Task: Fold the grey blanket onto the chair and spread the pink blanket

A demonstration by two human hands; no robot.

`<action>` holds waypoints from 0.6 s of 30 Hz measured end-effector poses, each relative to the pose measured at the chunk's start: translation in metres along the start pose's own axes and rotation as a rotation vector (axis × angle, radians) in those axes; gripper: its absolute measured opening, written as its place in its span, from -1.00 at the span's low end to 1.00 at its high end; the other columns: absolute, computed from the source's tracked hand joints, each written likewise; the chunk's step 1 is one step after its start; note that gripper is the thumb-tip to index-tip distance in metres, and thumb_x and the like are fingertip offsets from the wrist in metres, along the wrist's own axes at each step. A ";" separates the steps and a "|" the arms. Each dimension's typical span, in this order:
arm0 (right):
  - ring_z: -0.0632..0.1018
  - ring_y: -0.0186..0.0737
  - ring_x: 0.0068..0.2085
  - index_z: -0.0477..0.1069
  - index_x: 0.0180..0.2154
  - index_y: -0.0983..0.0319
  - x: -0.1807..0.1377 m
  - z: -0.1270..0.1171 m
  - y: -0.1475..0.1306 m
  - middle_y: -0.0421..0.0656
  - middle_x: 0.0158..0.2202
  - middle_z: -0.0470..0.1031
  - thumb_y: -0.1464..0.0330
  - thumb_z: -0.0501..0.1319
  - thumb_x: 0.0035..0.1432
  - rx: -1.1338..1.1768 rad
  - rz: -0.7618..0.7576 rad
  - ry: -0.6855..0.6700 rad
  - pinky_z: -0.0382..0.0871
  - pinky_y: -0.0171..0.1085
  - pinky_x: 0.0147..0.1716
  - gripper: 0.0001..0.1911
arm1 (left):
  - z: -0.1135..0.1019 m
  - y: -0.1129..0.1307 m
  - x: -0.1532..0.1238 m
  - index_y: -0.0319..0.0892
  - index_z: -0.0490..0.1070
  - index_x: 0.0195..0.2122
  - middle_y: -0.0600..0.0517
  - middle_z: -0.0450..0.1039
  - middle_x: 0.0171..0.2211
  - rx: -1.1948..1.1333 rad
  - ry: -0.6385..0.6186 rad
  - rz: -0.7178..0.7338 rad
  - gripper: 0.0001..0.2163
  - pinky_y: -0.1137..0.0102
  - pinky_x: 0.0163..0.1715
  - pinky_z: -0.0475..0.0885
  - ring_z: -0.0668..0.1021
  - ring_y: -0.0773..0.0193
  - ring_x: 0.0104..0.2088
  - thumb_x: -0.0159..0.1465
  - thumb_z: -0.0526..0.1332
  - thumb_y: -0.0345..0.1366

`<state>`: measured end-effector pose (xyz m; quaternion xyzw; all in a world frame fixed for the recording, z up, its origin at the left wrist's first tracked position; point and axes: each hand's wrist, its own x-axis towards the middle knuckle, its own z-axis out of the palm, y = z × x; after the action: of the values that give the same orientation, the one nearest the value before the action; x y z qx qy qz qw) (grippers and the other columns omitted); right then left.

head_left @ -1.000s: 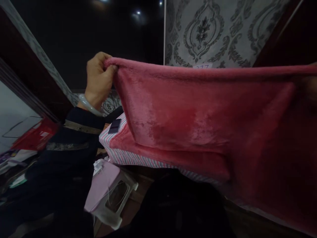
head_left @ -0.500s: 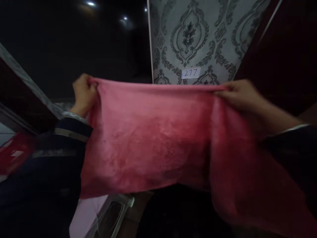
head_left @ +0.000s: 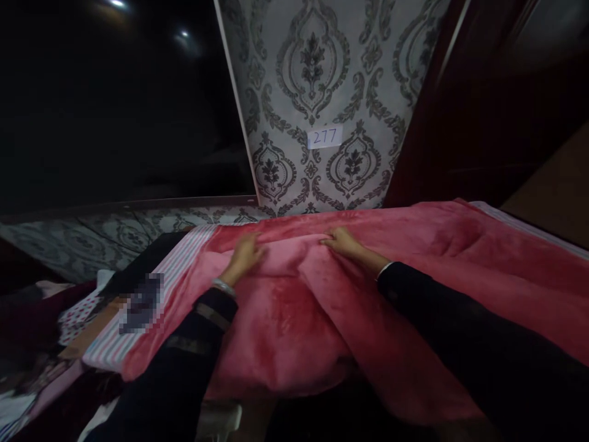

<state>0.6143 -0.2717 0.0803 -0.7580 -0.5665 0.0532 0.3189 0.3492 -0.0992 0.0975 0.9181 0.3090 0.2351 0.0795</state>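
A piece of pink plush cloth [head_left: 285,325] stretches between my two hands, its near part hanging toward me. My left hand [head_left: 246,255] is closed on its top edge, left of the middle. On the same edge, farther right, my right hand [head_left: 343,240] pinches the fabric between thumb and fingers. Both hands are low over a pink plush blanket [head_left: 483,245] of nearly the same colour, so where one fabric ends and the other begins is hard to tell.
A striped cloth border [head_left: 184,258] shows at the blanket's left, with a blurred-out dark item on it. Piled fabrics [head_left: 78,313] lie farther left. Behind stand a large dark screen [head_left: 115,123] and a patterned wall [head_left: 313,80] with a "277" label [head_left: 325,136]. A pale stool corner [head_left: 219,420] is below.
Both hands have come down and closer together with the pink cloth, which was held up and stretched wide. The pink blanket behind it is now in view.
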 end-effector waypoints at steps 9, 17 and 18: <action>0.55 -0.16 -0.10 0.59 -0.14 0.20 -0.055 -0.019 -0.006 -0.12 -0.11 0.63 0.33 0.26 0.27 -0.037 -0.085 0.154 0.39 -0.24 -0.02 -0.83 | 0.063 0.118 0.023 -0.15 0.47 -0.19 -0.11 0.60 -0.18 -0.268 -0.028 0.396 -0.80 0.22 -0.02 0.48 0.58 0.09 -0.12 0.32 0.05 -0.34; 0.61 -0.10 -0.08 0.60 -0.13 0.14 -0.251 -0.105 0.129 -0.10 -0.10 0.64 0.29 0.20 0.21 -0.003 0.366 0.742 0.51 -0.10 -0.03 -0.75 | 0.042 0.116 0.010 -0.09 0.36 -0.34 -0.03 0.52 -0.40 -0.150 -0.062 0.215 -0.73 0.32 -0.34 0.37 0.54 0.10 -0.37 0.24 -0.01 -0.04; 0.60 -0.07 -0.08 0.59 -0.15 0.18 -0.277 -0.122 0.149 -0.06 -0.12 0.64 0.30 0.17 0.20 -0.026 0.450 0.801 0.51 -0.06 -0.03 -0.74 | 0.038 0.119 0.008 -0.09 0.36 -0.35 -0.02 0.51 -0.42 -0.149 -0.071 0.203 -0.72 0.32 -0.37 0.35 0.53 0.10 -0.38 0.22 0.00 -0.02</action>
<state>0.6938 -0.5944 0.0180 -0.8269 -0.2207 -0.1833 0.4837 0.4361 -0.1892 0.1019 0.9439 0.1933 0.2316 0.1343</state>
